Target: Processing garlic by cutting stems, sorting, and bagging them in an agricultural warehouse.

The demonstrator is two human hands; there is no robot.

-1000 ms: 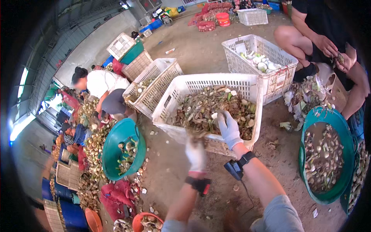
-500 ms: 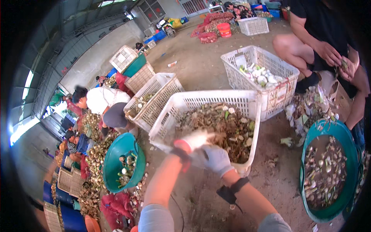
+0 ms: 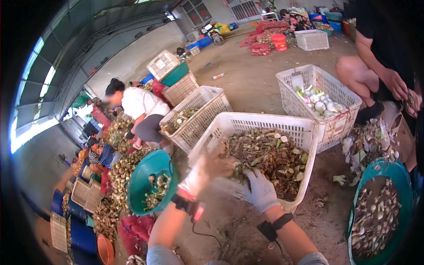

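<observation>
My left hand (image 3: 197, 176), in a pale glove, is blurred at the near-left of a white crate (image 3: 309, 148) full of husks, leaves and trimmings (image 3: 276, 161), with a brown smear by its fingers. My right hand (image 3: 260, 192), also gloved, is at the crate's near rim, fingers curled beside a greenish-brown piece; what it grips is unclear. Devices are strapped to both my wrists. To the left a teal basin (image 3: 139, 185) holds garlic with stalks.
A crate of white bulbs (image 3: 320, 104) and another crate (image 3: 203, 128) stand behind. A co-worker (image 3: 141, 106) bends at left; another person (image 3: 393, 81) squats at right, both hands on a small item. A teal tub (image 3: 375, 168) of garlic is at right, garlic heaps (image 3: 119, 174) at left.
My left hand has swung from the crate's near rim over to my right hand, then left and upward, still blurred. The view has shifted, so the surroundings sit lower and further right.
</observation>
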